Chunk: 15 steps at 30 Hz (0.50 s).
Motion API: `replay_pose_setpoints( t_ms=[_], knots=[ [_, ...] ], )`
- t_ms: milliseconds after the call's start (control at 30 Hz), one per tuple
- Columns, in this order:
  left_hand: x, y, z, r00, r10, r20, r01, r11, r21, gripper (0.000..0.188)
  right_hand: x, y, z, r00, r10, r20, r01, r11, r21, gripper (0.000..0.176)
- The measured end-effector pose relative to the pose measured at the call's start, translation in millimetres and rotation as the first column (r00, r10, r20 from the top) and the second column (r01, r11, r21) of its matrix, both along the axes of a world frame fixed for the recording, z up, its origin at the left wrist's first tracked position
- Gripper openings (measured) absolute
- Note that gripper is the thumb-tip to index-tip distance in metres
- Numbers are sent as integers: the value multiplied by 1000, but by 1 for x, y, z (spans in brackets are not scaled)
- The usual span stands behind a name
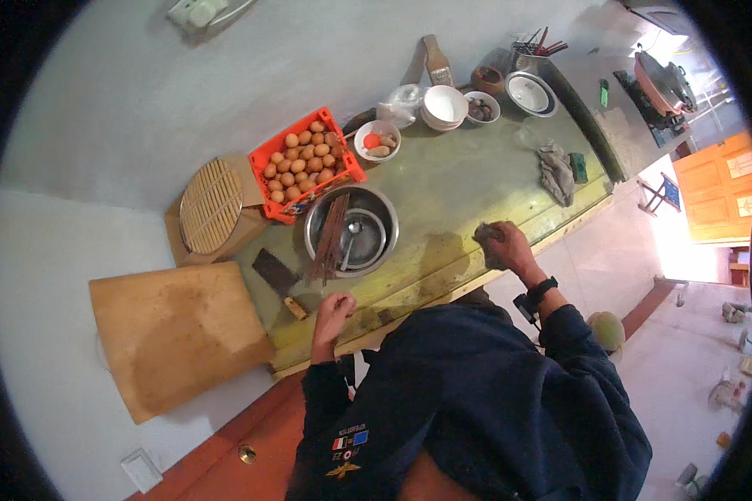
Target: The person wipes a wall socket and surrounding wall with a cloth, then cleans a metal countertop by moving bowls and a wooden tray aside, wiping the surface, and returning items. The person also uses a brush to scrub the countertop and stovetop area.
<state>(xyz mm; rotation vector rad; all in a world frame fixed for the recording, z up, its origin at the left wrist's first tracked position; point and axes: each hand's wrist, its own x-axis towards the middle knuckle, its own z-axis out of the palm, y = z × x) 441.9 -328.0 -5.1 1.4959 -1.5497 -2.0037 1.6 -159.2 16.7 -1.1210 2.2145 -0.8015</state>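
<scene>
My right hand [515, 249] grips a crumpled grey cloth [492, 255] near the counter's front edge. My left hand [333, 314], its fingers curled and nothing visible in them, hovers by the front edge on the left. Just left of it lies a cleaver [274, 270], its wooden handle pointing towards me. Behind the left hand stands a large steel basin [391, 241] with a smaller steel bowl [376, 245] and a spoon [351, 241] inside. A bundle of brown chopsticks [332, 235] rests across the basin's left side.
A wooden cutting board [175, 338] sits at the left end, near a round slatted mat [212, 206]. An orange crate [356, 164] holds several brown eggs. White bowls [445, 103] line the wall. Another rag [556, 174] and a green scrub pad [578, 168] lie to the right.
</scene>
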Motion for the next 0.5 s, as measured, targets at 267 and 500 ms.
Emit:
replay_pose_setpoints(
  t_ms=[267,500],
  knots=[
    [-91,90,-5,981,188,35,-192,962,193,26,-103,15,-53,942,130,-311,-90,986,139,85],
    [-152,95,-31,948,-66,312,49,997,61,36,-143,-4,-106,829,378,-411,-308,924,228,47]
  ],
)
